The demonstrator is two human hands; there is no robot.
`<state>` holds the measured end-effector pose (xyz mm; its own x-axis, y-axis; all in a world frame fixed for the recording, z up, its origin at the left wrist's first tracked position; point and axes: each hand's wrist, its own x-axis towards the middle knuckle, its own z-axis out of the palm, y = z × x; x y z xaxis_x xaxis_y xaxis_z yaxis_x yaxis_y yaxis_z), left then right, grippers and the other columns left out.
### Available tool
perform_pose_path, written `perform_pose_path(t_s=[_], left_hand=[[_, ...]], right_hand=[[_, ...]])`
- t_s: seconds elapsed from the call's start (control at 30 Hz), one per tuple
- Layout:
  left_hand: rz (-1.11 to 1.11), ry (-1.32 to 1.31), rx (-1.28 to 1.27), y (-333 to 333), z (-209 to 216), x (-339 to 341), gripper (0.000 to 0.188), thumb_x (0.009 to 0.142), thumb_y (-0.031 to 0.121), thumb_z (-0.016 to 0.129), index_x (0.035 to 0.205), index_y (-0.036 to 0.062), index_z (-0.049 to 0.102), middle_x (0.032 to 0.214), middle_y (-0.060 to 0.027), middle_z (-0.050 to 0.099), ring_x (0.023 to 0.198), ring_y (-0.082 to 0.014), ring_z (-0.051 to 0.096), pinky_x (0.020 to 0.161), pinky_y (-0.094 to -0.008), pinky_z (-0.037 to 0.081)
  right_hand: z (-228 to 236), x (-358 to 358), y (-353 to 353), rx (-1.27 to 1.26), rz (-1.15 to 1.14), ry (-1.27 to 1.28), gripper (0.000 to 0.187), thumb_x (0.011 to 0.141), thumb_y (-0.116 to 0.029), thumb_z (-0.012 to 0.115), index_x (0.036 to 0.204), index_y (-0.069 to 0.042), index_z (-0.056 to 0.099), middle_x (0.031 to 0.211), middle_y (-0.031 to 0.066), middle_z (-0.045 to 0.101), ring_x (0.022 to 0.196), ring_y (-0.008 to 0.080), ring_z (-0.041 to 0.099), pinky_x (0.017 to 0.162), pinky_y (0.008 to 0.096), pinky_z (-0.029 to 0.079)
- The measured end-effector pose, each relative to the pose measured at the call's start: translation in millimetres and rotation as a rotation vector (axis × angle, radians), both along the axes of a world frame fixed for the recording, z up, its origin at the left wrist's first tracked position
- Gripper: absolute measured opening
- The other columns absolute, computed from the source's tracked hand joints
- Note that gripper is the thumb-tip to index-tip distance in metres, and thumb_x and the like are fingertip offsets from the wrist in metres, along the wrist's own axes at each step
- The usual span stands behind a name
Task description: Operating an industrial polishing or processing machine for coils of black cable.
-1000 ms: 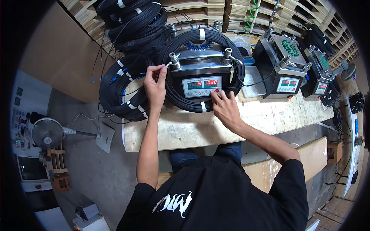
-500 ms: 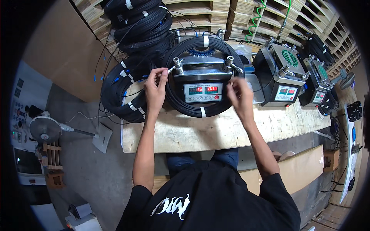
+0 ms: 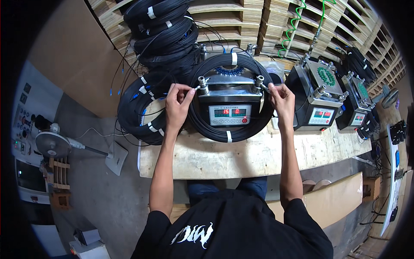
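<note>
A black benchtop machine [image 3: 236, 100] with a steel top plate and a lit digital panel stands in front of me. A large coil of black cable [image 3: 215, 133], tied with white bands, surrounds it. My left hand [image 3: 178, 103] pinches the small metal lever [image 3: 198, 88] on the front left clamp post. On the other side, my right hand [image 3: 283, 100] has its thumb and fingers closed on the front right clamp lever [image 3: 265, 87]. Blue connectors [image 3: 230, 71] form a curved row on the plate, partly hidden by the steel bar.
Stacked black cable coils [image 3: 166, 45] rise at the back left, with another coil [image 3: 129, 105] beside my left hand. Two similar machines [image 3: 319, 97] [image 3: 357, 101] stand to the right on the wooden table [image 3: 254, 162]. Wooden pallets [image 3: 220, 17] line the back; a fan [image 3: 54, 143] stands left.
My right hand, blurred beside the machine before, has come up to the right lever and closed on it. My left hand stays at the left lever. The whole view has shifted slightly.
</note>
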<state>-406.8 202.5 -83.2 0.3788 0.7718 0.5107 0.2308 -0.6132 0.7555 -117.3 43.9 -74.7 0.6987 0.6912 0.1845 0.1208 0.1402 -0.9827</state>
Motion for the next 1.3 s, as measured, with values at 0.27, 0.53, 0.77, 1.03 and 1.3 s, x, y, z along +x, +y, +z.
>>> perform_pose_path(t_s=[0.27,0.53,0.77,1.03,1.3], left_hand=[[-0.363,-0.283,-0.595,71.8,14.8,17.8,0.055,0.093,0.019,0.055,0.146,0.0062,0.045,0.137,-0.0105,0.051,0.123,-0.0186,0.047,0.112,-0.0290,0.028],[-0.134,-0.303,-0.808,170.7,-6.7,89.6,0.031,0.097,0.042,0.061,0.114,0.0169,0.069,0.103,0.0034,0.067,0.078,-0.0085,0.045,0.073,-0.0246,0.040],[-0.367,-0.695,-0.989,221.2,-27.1,120.9,0.022,0.087,0.032,0.078,0.086,0.0135,0.066,0.081,0.0022,0.063,0.073,-0.0098,0.056,0.065,-0.0273,0.041],[-0.438,-0.852,-0.999,218.9,-35.8,119.9,0.014,0.091,0.020,0.074,0.097,0.0087,0.068,0.089,-0.0016,0.067,0.080,-0.0123,0.061,0.077,-0.0259,0.047],[-0.234,-0.527,-0.763,126.1,-3.3,71.8,0.054,0.104,0.035,0.051,0.148,0.0063,0.041,0.136,-0.0189,0.054,0.122,-0.0296,0.057,0.106,-0.0376,0.045]], right_hand=[[-1.8,83.1,80.6,-0.216,-0.083,-0.387,0.044,0.094,-0.035,0.063,0.078,0.005,0.066,0.065,0.0050,0.061,0.059,0.0075,0.050,0.054,0.0274,0.040],[7.0,118.5,187.2,-0.181,0.303,0.374,0.025,0.097,-0.034,0.061,0.099,-0.008,0.064,0.072,0.0015,0.059,0.052,0.0091,0.044,0.047,0.0236,0.033],[-11.5,132.0,218.0,-0.100,0.474,0.515,0.022,0.098,-0.029,0.063,0.088,-0.010,0.060,0.066,-0.0022,0.050,0.054,0.0089,0.043,0.048,0.0227,0.033],[-6.4,131.6,216.1,-0.112,0.435,0.580,0.022,0.099,-0.027,0.062,0.083,-0.012,0.058,0.067,-0.0030,0.050,0.055,0.0098,0.042,0.050,0.0236,0.036],[1.7,83.2,153.5,0.005,0.168,0.127,0.033,0.100,-0.032,0.060,0.116,-0.004,0.053,0.076,0.0050,0.061,0.060,0.0122,0.057,0.057,0.0259,0.048]])
